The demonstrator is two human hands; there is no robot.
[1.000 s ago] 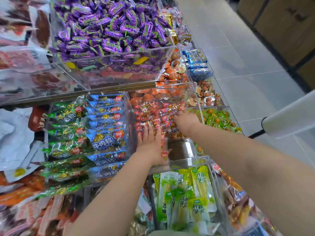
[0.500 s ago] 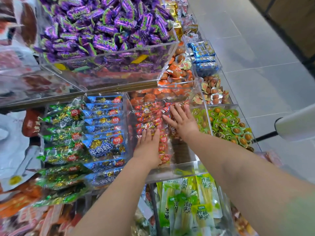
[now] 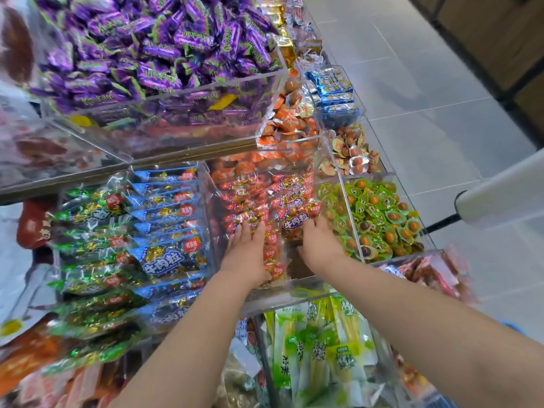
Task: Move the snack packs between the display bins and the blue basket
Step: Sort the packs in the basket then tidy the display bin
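Left hand (image 3: 245, 254) and right hand (image 3: 319, 245) lay flat, fingers straight, red snack packs (image 3: 259, 201) beneath; probably light, slick, so pinch end seals.

A snack shop — clear acrylic display bins (image 3: 338, 184) heaped with purple wrapped candies (image 3: 153, 45), beside a tiled aisle floor (image 3: 426, 113).

Two hands: one left hand (image 3: 245, 257), one right hand (image 3: 319, 245). Red snack packs (image 3: 265, 195) past counting, purple sweets (image 3: 153, 45) upper left likewise. One white roll (image 3: 500, 198), right edge.
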